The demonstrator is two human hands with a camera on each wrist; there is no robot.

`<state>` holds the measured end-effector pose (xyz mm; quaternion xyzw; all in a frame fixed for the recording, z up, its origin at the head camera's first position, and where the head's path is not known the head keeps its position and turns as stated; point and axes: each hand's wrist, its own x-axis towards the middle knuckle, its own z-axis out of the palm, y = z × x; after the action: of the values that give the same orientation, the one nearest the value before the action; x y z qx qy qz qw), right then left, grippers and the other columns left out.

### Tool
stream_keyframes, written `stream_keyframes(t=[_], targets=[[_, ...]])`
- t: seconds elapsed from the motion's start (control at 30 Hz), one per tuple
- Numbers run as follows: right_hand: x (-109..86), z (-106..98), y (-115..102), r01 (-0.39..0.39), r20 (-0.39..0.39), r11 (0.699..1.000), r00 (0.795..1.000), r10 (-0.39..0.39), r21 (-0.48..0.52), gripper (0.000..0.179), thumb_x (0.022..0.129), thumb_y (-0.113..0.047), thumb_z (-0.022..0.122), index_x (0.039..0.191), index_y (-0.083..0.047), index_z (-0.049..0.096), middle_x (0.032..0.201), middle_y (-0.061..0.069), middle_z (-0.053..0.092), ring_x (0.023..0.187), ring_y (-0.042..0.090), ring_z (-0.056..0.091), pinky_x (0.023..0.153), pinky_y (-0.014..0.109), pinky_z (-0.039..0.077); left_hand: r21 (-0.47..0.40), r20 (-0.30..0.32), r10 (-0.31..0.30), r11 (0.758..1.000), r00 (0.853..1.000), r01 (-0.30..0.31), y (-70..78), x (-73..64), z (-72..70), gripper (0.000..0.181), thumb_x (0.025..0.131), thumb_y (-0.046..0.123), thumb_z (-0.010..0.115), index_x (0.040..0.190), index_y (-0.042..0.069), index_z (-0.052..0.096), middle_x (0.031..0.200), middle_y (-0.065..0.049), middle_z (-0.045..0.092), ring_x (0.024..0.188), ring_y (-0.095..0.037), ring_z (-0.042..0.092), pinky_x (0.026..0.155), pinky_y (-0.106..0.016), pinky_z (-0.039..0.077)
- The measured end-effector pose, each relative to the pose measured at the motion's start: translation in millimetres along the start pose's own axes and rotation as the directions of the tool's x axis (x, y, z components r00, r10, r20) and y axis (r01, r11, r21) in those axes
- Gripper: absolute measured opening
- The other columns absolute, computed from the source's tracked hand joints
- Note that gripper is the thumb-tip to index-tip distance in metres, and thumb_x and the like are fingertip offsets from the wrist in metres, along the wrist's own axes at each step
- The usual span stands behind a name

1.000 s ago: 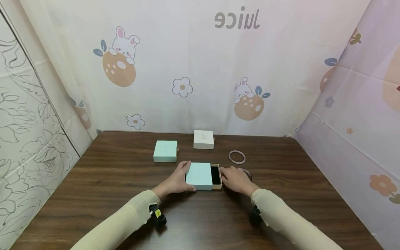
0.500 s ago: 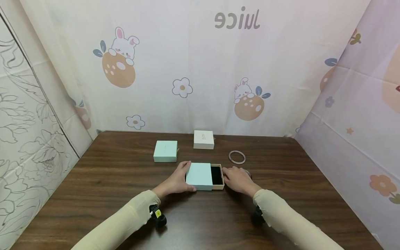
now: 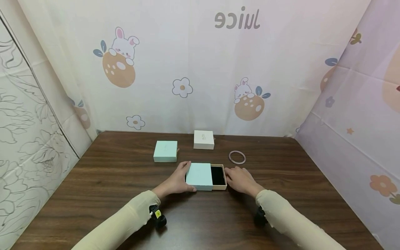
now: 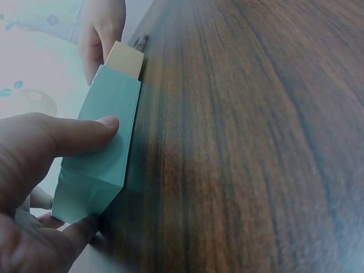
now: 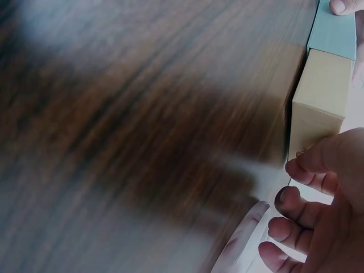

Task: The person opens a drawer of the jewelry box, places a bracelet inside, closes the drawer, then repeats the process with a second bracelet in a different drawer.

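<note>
A light green jewelry box (image 3: 199, 176) lies on the table with its cream drawer (image 3: 219, 187) slid partly out to the right, showing a black lining. My left hand (image 3: 176, 179) grips the green sleeve, thumb on the near side and fingers round the left end and far side, as the left wrist view shows. At the drawer's right end, my right hand (image 3: 241, 179) pinches what looks like a small pull tab between thumb and forefinger; the tab is mostly hidden. A pale bangle (image 5: 242, 239) lies by the right fingers in the right wrist view, hidden behind the hand in the head view.
A second green box (image 3: 165, 151) stands behind the left hand. Further back is a white box (image 3: 203, 140). A pinkish bangle (image 3: 237, 157) lies beyond the right hand. A patterned curtain (image 3: 156, 62) hangs behind the dark wooden table (image 3: 109, 180).
My right hand has moved rightward, drawing the drawer further out of the sleeve. The second bangle has gone out of sight behind that hand. My left hand has stayed put.
</note>
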<state>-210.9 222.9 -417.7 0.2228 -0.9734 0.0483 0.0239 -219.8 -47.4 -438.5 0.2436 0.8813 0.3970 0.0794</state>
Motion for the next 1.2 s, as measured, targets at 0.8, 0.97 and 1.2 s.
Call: stream_keyframes(t=[0.8, 0.97, 1.2], targets=[[-4.0, -0.4, 7.1, -0.008, 0.011, 1.000, 1.000, 0.008, -0.012, 0.014, 0.092, -0.014, 0.056, 0.078, -0.016, 0.053, 0.062, -0.007, 0.049, 0.060, 0.016, 0.044, 0.053, 0.033, 0.035, -0.002, -0.007, -0.014, 1.000, 1.000, 0.013, 2.2, -2.6, 2.6, 0.105, 0.072, 0.022, 0.085, 0.149, -0.006, 0.019, 0.148, -0.022, 0.022, 0.132, -0.034, 0.032, 0.101, -0.045, 0.035], [-5.6, -1.5, 8.4, -0.003, 0.007, 1.000, 1.000, 0.003, -0.018, 0.014, 0.092, -0.013, 0.056, 0.078, -0.016, 0.053, 0.062, -0.007, 0.048, 0.061, 0.016, 0.045, 0.053, 0.033, 0.035, 0.002, -0.007, -0.015, 1.000, 1.000, 0.015, 2.8, -2.5, 2.7, 0.105, 0.072, 0.021, 0.085, 0.149, -0.006, 0.019, 0.148, -0.023, 0.022, 0.132, -0.035, 0.032, 0.101, -0.046, 0.034], [-8.7, -2.0, 10.8, -0.005, 0.012, 1.000, 1.000, 0.006, -0.024, 0.014, 0.092, -0.014, 0.056, 0.078, -0.016, 0.053, 0.064, -0.006, 0.049, 0.065, 0.018, 0.048, 0.056, 0.034, 0.036, -0.003, -0.017, -0.017, 1.000, 1.000, 0.017, 3.4, -3.0, 4.4, 0.106, 0.071, 0.022, 0.086, 0.148, -0.007, 0.019, 0.148, -0.023, 0.023, 0.131, -0.035, 0.032, 0.101, -0.046, 0.034]])
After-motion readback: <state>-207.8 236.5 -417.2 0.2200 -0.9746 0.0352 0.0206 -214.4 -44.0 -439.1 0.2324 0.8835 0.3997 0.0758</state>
